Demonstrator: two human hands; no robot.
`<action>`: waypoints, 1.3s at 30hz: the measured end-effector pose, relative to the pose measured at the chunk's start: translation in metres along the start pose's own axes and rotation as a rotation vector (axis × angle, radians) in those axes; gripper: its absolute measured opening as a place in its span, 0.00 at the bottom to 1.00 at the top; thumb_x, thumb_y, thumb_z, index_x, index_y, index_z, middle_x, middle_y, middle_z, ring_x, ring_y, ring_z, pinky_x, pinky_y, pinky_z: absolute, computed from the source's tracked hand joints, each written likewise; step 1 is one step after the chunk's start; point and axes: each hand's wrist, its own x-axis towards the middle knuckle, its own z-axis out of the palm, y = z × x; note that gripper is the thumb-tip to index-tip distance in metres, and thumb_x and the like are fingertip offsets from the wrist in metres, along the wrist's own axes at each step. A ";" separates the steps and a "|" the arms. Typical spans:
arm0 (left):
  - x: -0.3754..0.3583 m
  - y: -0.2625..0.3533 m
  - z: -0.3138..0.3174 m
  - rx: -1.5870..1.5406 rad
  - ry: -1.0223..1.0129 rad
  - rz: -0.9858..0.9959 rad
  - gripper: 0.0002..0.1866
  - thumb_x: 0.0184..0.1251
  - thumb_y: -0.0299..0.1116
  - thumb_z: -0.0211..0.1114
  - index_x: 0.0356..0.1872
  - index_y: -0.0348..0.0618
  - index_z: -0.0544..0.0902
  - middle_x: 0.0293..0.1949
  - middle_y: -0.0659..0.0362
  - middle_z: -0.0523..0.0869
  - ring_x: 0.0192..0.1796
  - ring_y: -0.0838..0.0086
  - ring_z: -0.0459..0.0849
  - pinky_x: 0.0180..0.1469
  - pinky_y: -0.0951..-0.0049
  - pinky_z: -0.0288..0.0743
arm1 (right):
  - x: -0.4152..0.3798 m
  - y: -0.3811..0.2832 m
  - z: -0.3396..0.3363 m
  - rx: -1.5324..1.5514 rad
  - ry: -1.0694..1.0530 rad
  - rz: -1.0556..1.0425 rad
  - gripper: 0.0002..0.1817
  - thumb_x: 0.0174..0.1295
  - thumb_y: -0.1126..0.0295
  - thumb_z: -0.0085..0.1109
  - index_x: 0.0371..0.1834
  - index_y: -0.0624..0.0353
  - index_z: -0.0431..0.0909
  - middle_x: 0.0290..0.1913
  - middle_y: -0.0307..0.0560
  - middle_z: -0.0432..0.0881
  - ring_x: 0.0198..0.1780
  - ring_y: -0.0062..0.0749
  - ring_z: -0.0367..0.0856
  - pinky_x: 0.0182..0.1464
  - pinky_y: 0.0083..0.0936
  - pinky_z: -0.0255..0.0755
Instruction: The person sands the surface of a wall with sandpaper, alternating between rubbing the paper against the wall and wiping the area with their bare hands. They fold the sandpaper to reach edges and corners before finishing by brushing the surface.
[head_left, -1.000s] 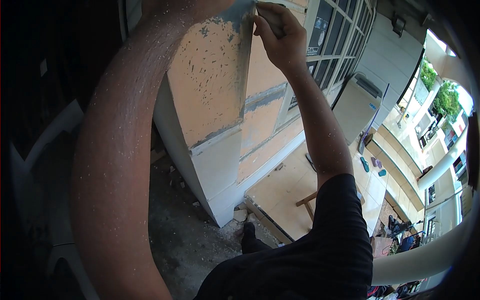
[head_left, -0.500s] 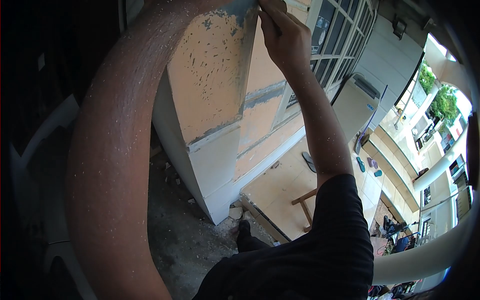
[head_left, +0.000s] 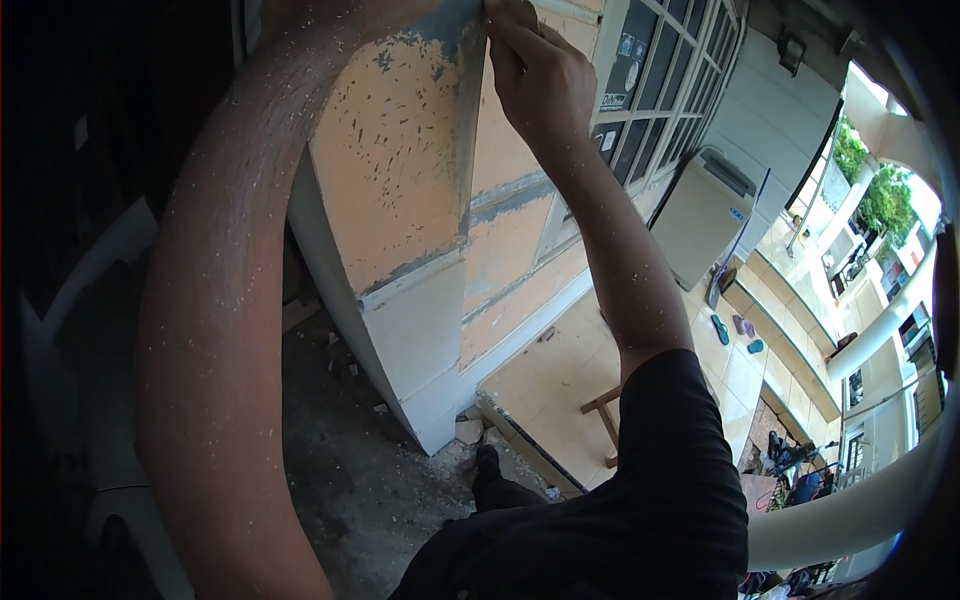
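Observation:
My right hand [head_left: 543,75] is raised at the top of the view, its fingers curled closed at the edge of a peeling orange wall pillar [head_left: 395,180]. What the fingers hold, if anything, is hidden. My left forearm [head_left: 225,270], speckled with pale flakes, reaches up along the pillar's left side. It runs out at the top edge, so my left hand is outside the view. Scraped grey patches and small dark chips mark the orange paint, and the pillar's base is white.
White-framed windows [head_left: 665,75] lie right of the pillar, beside a pale boxy appliance [head_left: 700,215]. Below are a tiled ledge [head_left: 545,385], a wooden stool [head_left: 603,408], sandals [head_left: 721,328] and tiled steps [head_left: 790,350]. Debris litters the dark floor [head_left: 350,500].
My right hand and the pillar now appear slightly farther left in view. My right hand stays closed at the pillar's edge, and more of the windows shows.

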 end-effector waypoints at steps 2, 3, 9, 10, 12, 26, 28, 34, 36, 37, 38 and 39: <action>-0.001 0.001 0.002 0.001 0.019 0.001 0.19 0.63 0.41 0.72 0.48 0.40 0.84 0.42 0.52 0.88 0.50 0.60 0.84 0.58 0.56 0.77 | -0.004 -0.002 -0.002 -0.003 0.000 0.045 0.12 0.72 0.69 0.63 0.52 0.61 0.89 0.47 0.55 0.91 0.41 0.47 0.93 0.40 0.36 0.86; -0.001 0.001 0.001 0.013 0.039 0.000 0.18 0.63 0.41 0.71 0.48 0.40 0.84 0.42 0.52 0.87 0.50 0.60 0.84 0.58 0.56 0.77 | -0.006 -0.005 -0.003 0.002 -0.069 0.119 0.12 0.73 0.68 0.63 0.53 0.61 0.89 0.48 0.55 0.91 0.41 0.47 0.93 0.41 0.36 0.86; 0.001 0.002 -0.001 0.029 0.011 -0.012 0.18 0.60 0.39 0.72 0.47 0.38 0.84 0.41 0.51 0.87 0.50 0.58 0.84 0.57 0.56 0.77 | -0.007 -0.006 -0.004 0.033 -0.069 0.154 0.13 0.73 0.67 0.62 0.54 0.60 0.89 0.47 0.55 0.91 0.41 0.48 0.92 0.41 0.39 0.85; -0.001 0.001 -0.002 0.036 0.007 -0.013 0.18 0.60 0.39 0.72 0.47 0.38 0.84 0.41 0.51 0.87 0.50 0.58 0.84 0.57 0.56 0.77 | -0.010 -0.006 -0.001 0.019 -0.052 0.171 0.13 0.72 0.64 0.63 0.55 0.52 0.89 0.43 0.50 0.90 0.39 0.45 0.91 0.40 0.38 0.84; 0.000 0.000 -0.004 -0.056 0.027 0.009 0.17 0.60 0.38 0.72 0.45 0.38 0.84 0.40 0.51 0.87 0.49 0.57 0.85 0.57 0.55 0.77 | -0.010 -0.009 0.005 0.007 -0.027 0.182 0.12 0.72 0.61 0.64 0.55 0.44 0.90 0.39 0.46 0.89 0.38 0.43 0.90 0.40 0.38 0.82; 0.001 0.000 -0.004 0.038 -0.005 -0.008 0.14 0.61 0.37 0.72 0.43 0.40 0.85 0.38 0.53 0.87 0.47 0.58 0.85 0.56 0.56 0.78 | -0.008 -0.008 0.004 -0.073 -0.021 0.156 0.11 0.73 0.58 0.62 0.54 0.36 0.90 0.35 0.45 0.88 0.36 0.44 0.89 0.36 0.41 0.82; 0.001 0.001 -0.004 -0.033 0.034 0.028 0.14 0.62 0.38 0.71 0.44 0.40 0.85 0.39 0.53 0.87 0.48 0.59 0.84 0.56 0.56 0.78 | -0.006 -0.006 -0.005 -0.092 -0.116 0.200 0.11 0.73 0.60 0.64 0.54 0.40 0.91 0.37 0.45 0.91 0.36 0.44 0.91 0.38 0.38 0.84; 0.001 0.004 -0.003 -0.036 0.020 0.013 0.16 0.62 0.39 0.72 0.46 0.40 0.85 0.40 0.51 0.88 0.50 0.59 0.85 0.58 0.56 0.78 | -0.003 0.008 -0.010 -0.140 -0.124 0.108 0.11 0.74 0.60 0.60 0.53 0.32 0.90 0.37 0.41 0.89 0.35 0.43 0.89 0.35 0.41 0.82; 0.001 0.001 -0.005 -0.022 0.036 0.003 0.17 0.61 0.39 0.72 0.47 0.40 0.85 0.41 0.51 0.88 0.50 0.59 0.85 0.58 0.56 0.78 | -0.004 0.008 -0.007 -0.179 -0.152 0.105 0.12 0.74 0.60 0.60 0.53 0.32 0.90 0.39 0.39 0.90 0.35 0.43 0.89 0.36 0.40 0.82; 0.001 0.001 -0.005 -0.033 0.013 -0.006 0.18 0.61 0.39 0.72 0.49 0.39 0.85 0.42 0.51 0.88 0.50 0.59 0.85 0.58 0.56 0.78 | 0.000 0.008 -0.007 -0.177 -0.149 0.103 0.12 0.74 0.60 0.60 0.53 0.32 0.90 0.39 0.39 0.90 0.35 0.43 0.89 0.36 0.40 0.82; 0.002 0.002 -0.005 -0.048 -0.009 -0.009 0.19 0.61 0.38 0.73 0.50 0.39 0.84 0.42 0.51 0.88 0.50 0.59 0.85 0.58 0.55 0.78 | 0.003 0.010 -0.010 -0.152 -0.129 0.087 0.12 0.74 0.60 0.59 0.53 0.32 0.90 0.38 0.39 0.90 0.34 0.44 0.89 0.35 0.41 0.82; 0.004 0.002 -0.005 -0.052 -0.009 -0.001 0.19 0.61 0.38 0.73 0.50 0.39 0.84 0.42 0.51 0.88 0.50 0.59 0.85 0.58 0.55 0.78 | 0.003 0.012 -0.013 -0.129 -0.113 0.074 0.12 0.75 0.60 0.59 0.53 0.32 0.90 0.38 0.39 0.90 0.34 0.44 0.89 0.35 0.41 0.83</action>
